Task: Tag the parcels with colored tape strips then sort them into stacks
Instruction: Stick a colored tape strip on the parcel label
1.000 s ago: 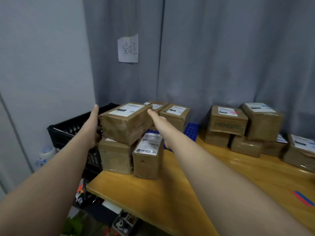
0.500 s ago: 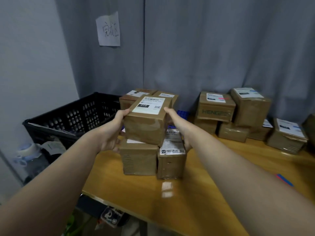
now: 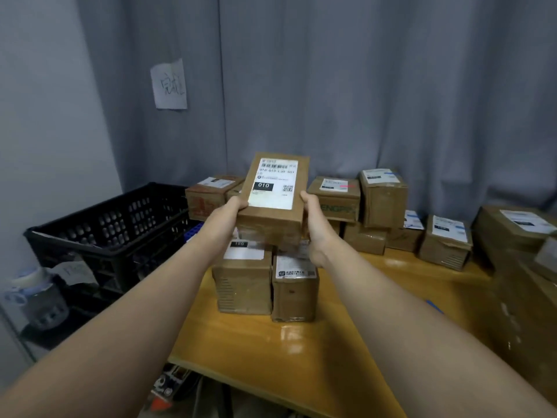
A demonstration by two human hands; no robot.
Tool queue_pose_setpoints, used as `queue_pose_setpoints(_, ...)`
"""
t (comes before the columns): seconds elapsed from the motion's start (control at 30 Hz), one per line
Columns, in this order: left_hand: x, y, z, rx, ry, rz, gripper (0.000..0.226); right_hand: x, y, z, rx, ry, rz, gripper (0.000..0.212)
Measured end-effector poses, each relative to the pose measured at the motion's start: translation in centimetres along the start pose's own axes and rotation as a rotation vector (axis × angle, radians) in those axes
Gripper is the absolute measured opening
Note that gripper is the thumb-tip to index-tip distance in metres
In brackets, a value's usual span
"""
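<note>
I hold a brown cardboard parcel (image 3: 275,194) up in the air, its white shipping label marked "010" tilted toward me. My left hand (image 3: 229,214) grips its left side and my right hand (image 3: 316,224) grips its right side. Directly below it two more parcels (image 3: 244,279) stand side by side on the wooden table (image 3: 346,351). Further brown parcels (image 3: 382,197) are piled along the back right, some with small coloured marks on their labels. A blue tape strip (image 3: 434,306) lies on the table at right.
A black plastic crate (image 3: 105,227) stands left of the table. A grey curtain hangs behind, with a paper note (image 3: 169,86) pinned on it. A large box (image 3: 524,312) fills the right edge. Clutter lies on the floor under the table edge.
The parcel has been lifted off the stack and raised, with its label now tilted toward me. Both hands stayed on its sides. The view has shifted to the left.
</note>
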State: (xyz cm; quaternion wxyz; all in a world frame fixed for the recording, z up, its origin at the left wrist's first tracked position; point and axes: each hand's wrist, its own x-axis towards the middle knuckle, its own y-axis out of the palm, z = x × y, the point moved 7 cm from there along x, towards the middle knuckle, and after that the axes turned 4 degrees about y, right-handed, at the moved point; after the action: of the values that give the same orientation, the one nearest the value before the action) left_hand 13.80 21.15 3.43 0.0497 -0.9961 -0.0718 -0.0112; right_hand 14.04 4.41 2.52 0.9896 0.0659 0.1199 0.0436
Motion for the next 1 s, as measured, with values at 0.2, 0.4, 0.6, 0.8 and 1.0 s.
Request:
queue_pose_setpoints(0.2, -0.2, 3.8, -3.3, -0.060, 0.163, 0.095, 0.028, -0.8, -3.7, 4.5, 0.204, -0.156, 0.036, 0.033)
queue_pose_setpoints(0.4, 0.1, 6.4, -4.6, -0.055, 0.202, 0.137, 0.029, -1.2, -6.5, 6.0, 0.262, -0.221, -0.003, 0.039)
queue_pose_setpoints(0.6, -0.4, 9.3, -4.9, 0.008, 0.219, 0.208, 0.030, -2.9, -9.7, 6.0, 0.163, -0.176, -0.105, 0.035)
queue_pose_setpoints(0.8, -3.1, 15.7, 0.6, 0.273, 0.161, 0.310, 0.072, -5.4, -16.8, -1.0, 0.002, 0.083, -0.343, 0.036)
queue_pose_setpoints(1.0, -4.8, 22.0, 3.5, 0.495, 0.237, 0.374, 0.065, -5.8, -22.5, -6.5, -0.048, 0.303, -0.411, 0.040)
